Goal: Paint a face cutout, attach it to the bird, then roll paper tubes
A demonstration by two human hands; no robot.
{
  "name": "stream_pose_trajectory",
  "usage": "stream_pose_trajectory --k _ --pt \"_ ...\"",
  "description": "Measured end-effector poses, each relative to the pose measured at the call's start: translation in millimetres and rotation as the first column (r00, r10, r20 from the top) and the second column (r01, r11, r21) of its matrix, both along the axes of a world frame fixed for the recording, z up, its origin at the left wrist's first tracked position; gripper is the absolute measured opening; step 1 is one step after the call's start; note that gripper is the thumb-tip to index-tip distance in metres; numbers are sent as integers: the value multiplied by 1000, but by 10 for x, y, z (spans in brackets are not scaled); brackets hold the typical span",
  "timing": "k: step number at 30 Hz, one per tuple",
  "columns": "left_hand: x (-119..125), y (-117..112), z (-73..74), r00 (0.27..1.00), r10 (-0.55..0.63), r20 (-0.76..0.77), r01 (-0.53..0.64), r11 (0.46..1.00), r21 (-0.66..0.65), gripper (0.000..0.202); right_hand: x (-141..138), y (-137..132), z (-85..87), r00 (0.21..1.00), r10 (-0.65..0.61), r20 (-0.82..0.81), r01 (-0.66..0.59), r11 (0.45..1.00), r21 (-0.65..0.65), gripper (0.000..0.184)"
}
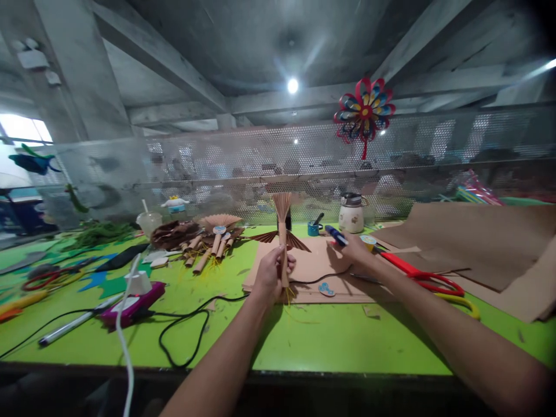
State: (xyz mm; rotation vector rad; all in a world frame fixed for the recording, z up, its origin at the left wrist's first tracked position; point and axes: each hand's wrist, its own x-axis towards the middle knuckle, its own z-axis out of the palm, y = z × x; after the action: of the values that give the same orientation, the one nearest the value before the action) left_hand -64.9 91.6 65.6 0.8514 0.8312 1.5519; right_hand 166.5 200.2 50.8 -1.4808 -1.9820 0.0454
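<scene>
Near the middle of the table my left hand [270, 271] is closed around a brown paper craft figure [282, 234], held upright. It has a rolled tube body, a pleated fan on top, pleated wings to both sides and yellow strands below. To its right, my right hand [357, 250] grips a blue glue gun [336, 236], its nozzle pointing up and left, apart from the figure. A black cord runs towards that hand. Beneath both hands lies a stack of brown cardboard [260, 272], with a small blue printed tag [326, 289] on it.
Several similar paper figures [215, 243] lie to the left. A purple power strip [132, 304] with cords sits at front left. Red-handled scissors [417, 272], yellow-handled scissors [464, 304] and large brown paper sheets [469, 237] are at right. Behind stand a blue cup [313, 229] and a white jug [351, 217].
</scene>
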Motion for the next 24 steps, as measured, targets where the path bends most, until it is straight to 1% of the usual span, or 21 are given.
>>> stream_pose_trajectory --k 2,4,8,10,12,15,17,20,21,23,24 --pt "-15 1 21 999 20 44 -20 1000 6 17 -48 55 13 988 1 156 -1 1000 -4 28" --pt "-25 5 30 997 24 69 -25 1000 18 18 -121 139 56 969 25 246 -23 1000 -11 29" --pt "-29 15 10 998 -7 69 5 1000 29 18 -295 325 152 949 109 296 -97 994 -54 29" --pt "-26 19 -5 998 -17 66 16 1000 26 18 -361 372 157 938 161 306 -142 986 -82 30" --pt "-21 19 -11 998 -25 64 24 1000 14 18 -390 375 122 929 204 308 -179 978 -107 34" --pt "-8 12 1 998 -47 51 47 999 -1 17 -355 328 38 914 254 317 -228 967 -116 45" --pt "1 9 14 997 -71 43 71 997 1 18 -296 272 -1 901 281 331 -259 960 -108 47" --pt "12 9 29 996 -76 44 76 997 5 17 -199 125 6 907 259 333 -249 966 -73 51" --pt "16 10 32 996 -77 43 77 997 5 17 -173 52 27 920 232 317 -234 972 -34 48" --pt "22 10 36 996 -84 39 84 996 7 17 -131 -129 83 961 164 223 -185 979 81 32" --pt "26 10 38 995 -87 38 87 996 8 17 -115 -230 112 973 153 171 -171 981 93 29"
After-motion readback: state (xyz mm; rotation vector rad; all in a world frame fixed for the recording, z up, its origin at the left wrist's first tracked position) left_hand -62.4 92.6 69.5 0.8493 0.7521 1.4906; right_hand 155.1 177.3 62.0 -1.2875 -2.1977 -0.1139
